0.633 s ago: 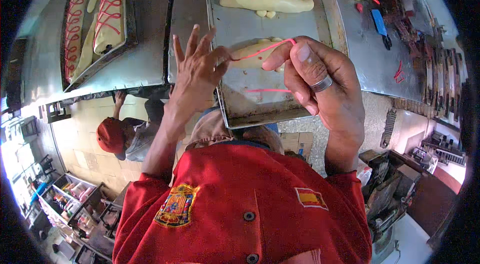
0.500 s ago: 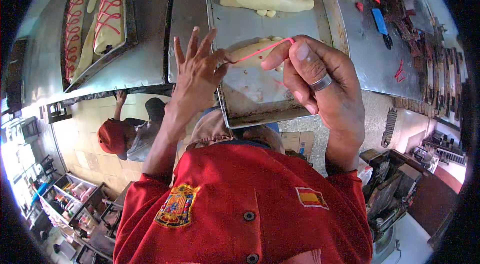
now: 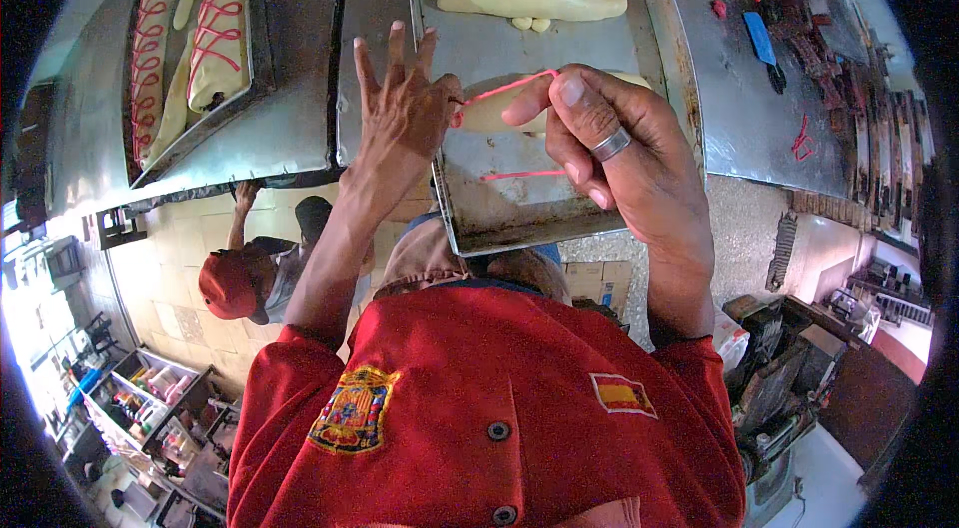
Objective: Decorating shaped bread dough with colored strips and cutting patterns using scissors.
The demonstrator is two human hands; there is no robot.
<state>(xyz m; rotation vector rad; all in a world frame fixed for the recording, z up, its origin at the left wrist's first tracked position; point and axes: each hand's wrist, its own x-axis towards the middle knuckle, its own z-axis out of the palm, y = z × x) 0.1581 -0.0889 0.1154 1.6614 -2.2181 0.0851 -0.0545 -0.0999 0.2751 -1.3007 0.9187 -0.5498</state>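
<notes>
Where pinched, red strip [image 3: 509, 88] seemingly between hands

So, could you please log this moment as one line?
left hand: pinches pink strand end | right hand: holds strand over dough piece | metal tray

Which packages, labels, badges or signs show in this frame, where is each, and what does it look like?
Crest badge: on the red shirt's chest toward the left hand's side, shield-shaped, gold and red embroidery.
Flag patch: on the same shirt toward the right hand's side, small rectangle, red and yellow stripes.
Cardboard box: below the baking tray's near edge, brown, partly hidden.
Packaged goods: on shelves at lower left, small and multicoloured, too small to tell apart.
</notes>
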